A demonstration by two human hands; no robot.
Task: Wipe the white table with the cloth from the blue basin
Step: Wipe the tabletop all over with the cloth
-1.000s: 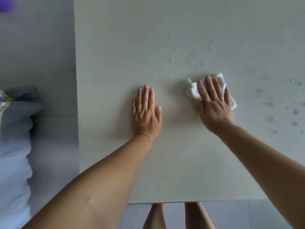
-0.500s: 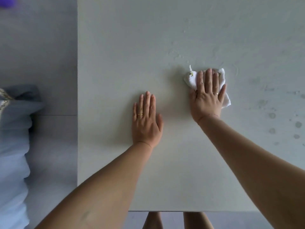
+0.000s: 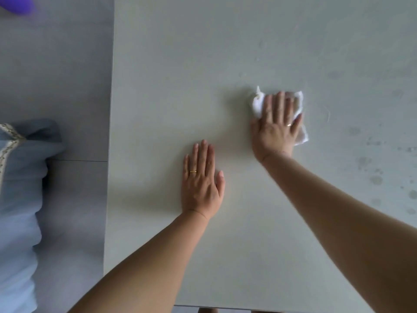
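The white table (image 3: pixel 158 86) fills most of the view. My right hand (image 3: pixel 276 127) lies flat on a small white cloth (image 3: pixel 257 103), pressing it onto the tabletop right of centre; the cloth sticks out past my fingertips and at the right side of my palm. My left hand (image 3: pixel 202 179) rests flat on the bare table, fingers together and holding nothing, a little nearer and to the left of the cloth. The blue basin is not in view.
Damp spots and smears (image 3: pixel 374 179) mark the table's right side. The table's left edge runs down beside a grey tiled floor (image 3: pixel 56 75). A light blue fabric bundle (image 3: pixel 18 188) lies on the floor at left. Something purple (image 3: pixel 15 4) shows at top left.
My right hand has slid the cloth away from me and slightly left across the table. My left hand has stayed flat in place.
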